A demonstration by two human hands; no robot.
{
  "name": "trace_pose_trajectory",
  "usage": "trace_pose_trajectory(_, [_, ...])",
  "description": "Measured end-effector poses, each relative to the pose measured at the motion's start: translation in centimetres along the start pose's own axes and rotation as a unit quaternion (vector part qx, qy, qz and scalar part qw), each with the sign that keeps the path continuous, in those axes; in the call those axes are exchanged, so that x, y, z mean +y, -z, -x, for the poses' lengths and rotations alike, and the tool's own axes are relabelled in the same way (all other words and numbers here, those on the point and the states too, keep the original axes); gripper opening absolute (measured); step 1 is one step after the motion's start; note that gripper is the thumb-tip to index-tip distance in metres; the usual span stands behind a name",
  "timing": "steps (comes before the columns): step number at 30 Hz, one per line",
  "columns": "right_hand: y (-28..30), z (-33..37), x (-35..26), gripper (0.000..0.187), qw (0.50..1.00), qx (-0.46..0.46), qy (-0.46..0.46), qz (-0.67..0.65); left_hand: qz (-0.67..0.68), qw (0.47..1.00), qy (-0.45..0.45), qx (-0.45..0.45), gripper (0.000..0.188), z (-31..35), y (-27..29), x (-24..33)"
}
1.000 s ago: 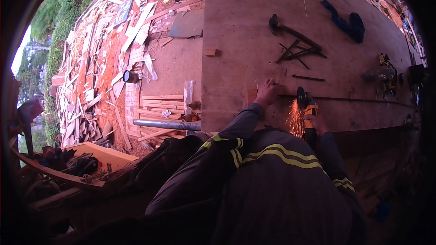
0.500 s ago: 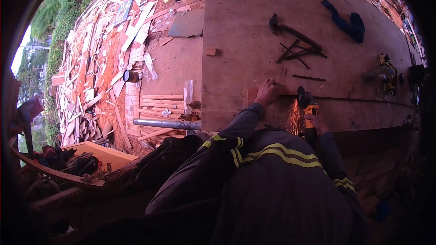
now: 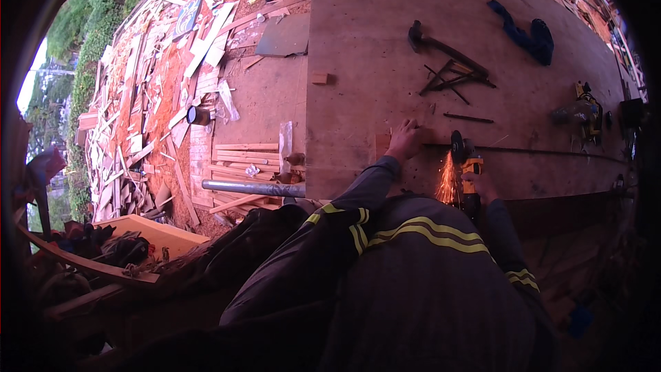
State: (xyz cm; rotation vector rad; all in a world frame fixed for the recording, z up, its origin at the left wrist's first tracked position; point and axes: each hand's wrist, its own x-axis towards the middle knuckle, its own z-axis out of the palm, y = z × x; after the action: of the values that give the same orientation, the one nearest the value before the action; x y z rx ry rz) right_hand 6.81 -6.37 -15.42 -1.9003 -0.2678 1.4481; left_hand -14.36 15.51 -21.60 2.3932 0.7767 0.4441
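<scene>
Inspector: Report the right hand (image 3: 485,186).

Operator: On my remote feed, its fingers grasp a yellow angle grinder (image 3: 472,166), just right of the frame's centre. The disc (image 3: 456,146) meets a long dark rod (image 3: 551,151), which runs toward the right edge; orange sparks (image 3: 448,182) spray downward.

Inspector: The left hand (image 3: 405,142)?

Operator: Near centre, at the rod's left end, fingers bent. I cannot tell whether they are clenched round it.

Inspector: Other items on the table (image 3: 372,34)?

Operator: I note a hammer (image 3: 451,54), upper right of centre, and a blue cloth (image 3: 533,41), upper right.
</scene>
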Motion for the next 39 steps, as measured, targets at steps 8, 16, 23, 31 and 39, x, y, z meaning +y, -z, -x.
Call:
trace_pose_trajectory(8, [0.0, -0.5, 0.4, 0.015, 1.000, 0.012, 0.005, 0.002, 0.009, 1.000, 0.002, -0.008, 0.050, -0.1, 0.2, 0.3])
trace_pose_trajectory(16, [0.5, -1.1, 1.0, 0.018, 0.998, 0.038, 0.025, 0.045, 0.001, 1.000, 0.006, 0.000, 0.047, -0.1, 0.3, 0.5])
trace_pose_trajectory(23, [0.0, 0.0, -0.5, 0.018, 1.000, -0.001, -0.023, 0.007, 0.008, 1.000, 0.006, 0.003, 0.044, 0.0, 0.5, 0.4])
trace_pose_trajectory(31, [0.3, -0.4, 0.6, 0.019, 0.999, 0.033, 0.011, 0.030, 0.016, 1.000, 0.004, 0.008, 0.044, -0.1, 0.1, 0.4])
trace_pose_trajectory(39, [-0.2, 0.8, -0.8, 0.016, 0.998, 0.027, -0.049, 0.032, 0.012, 1.000, -0.004, 0.007, 0.048, 0.0, 0.1, 0.1])
